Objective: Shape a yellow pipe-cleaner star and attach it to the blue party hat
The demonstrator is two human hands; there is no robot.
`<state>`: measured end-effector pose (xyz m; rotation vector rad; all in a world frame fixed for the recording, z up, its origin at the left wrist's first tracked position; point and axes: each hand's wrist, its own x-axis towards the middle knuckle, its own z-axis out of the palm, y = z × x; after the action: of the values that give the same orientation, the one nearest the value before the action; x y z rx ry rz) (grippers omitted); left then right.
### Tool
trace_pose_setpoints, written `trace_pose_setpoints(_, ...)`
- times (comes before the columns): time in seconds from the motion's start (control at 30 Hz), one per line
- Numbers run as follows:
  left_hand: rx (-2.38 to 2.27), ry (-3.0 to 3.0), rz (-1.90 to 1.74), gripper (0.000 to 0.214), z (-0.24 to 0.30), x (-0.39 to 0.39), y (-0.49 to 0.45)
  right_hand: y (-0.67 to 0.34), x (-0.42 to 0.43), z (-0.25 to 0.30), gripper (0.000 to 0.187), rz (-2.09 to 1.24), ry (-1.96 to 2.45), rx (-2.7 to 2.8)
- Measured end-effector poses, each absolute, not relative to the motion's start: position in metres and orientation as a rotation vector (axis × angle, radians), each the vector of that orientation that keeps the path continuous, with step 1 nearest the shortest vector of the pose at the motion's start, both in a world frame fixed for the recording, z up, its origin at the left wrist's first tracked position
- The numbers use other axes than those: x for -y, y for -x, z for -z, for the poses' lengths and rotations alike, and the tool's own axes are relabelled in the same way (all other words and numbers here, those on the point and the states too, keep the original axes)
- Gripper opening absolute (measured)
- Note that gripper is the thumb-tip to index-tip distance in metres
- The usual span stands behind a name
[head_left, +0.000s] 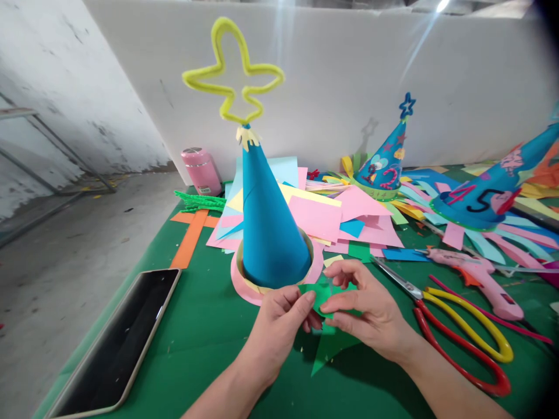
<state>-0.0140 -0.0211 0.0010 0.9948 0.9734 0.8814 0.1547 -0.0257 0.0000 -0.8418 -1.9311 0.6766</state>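
My left hand [286, 314] pinches a small cut piece of green paper [323, 295] between thumb and fingers. From the right, my right hand [367, 311] has its fingertips closed on the same piece, the index finger raised and bent; a faint translucent bit shows near that finger, too small to make out. Beneath the hands lies a pointed green paper scrap [327, 352]. Just behind them stands a blue paper cone hat [271, 227], with a pink ring brim [239, 285] around its base and a yellow pipe-cleaner shape [222, 78] on its tip.
Scissors [463, 331] and a pink glue gun [484, 273] lie on the right, a phone [117, 343] on the left. Colored paper sheets [314, 218], green pipe cleaners [201, 202] and a pink bottle [201, 171] sit behind. Two decorated hats [386, 160] stand at the back right.
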Motion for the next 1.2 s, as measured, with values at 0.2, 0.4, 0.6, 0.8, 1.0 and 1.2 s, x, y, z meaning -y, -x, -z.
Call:
trace_pose_setpoints(0.2,-0.996,-1.032,-0.895,0.027,-0.003,0.021,0.013,-0.152,0.027,0.001,0.020,-0.709,0.822,1.908)
trace_pose_setpoints(0.4,-1.013,-1.058,-0.901,0.026,-0.007,0.023,0.012,-0.149,0.029,0.000,0.012,-0.749,0.891,1.867)
trace_pose_setpoints(0.6,-1.000,-1.107,-0.879,0.026,-0.009,0.023,0.014,-0.147,0.028,0.002,0.014,-0.907,0.877,1.690)
trace_pose_setpoints(0.8,-0.993,-1.232,-0.825,0.026,-0.006,0.024,0.016,-0.143,0.028,0.004,0.007,-1.057,0.901,1.522)
trace_pose_setpoints(1.0,-1.011,-1.270,-0.865,0.024,-0.005,0.024,0.017,-0.141,0.028,0.006,0.006,-1.134,0.879,1.432)
trace_pose_setpoints(1.2,-1.039,-1.240,-0.921,0.026,-0.010,0.025,0.015,-0.143,0.026,0.005,0.003,-1.017,0.860,1.506)
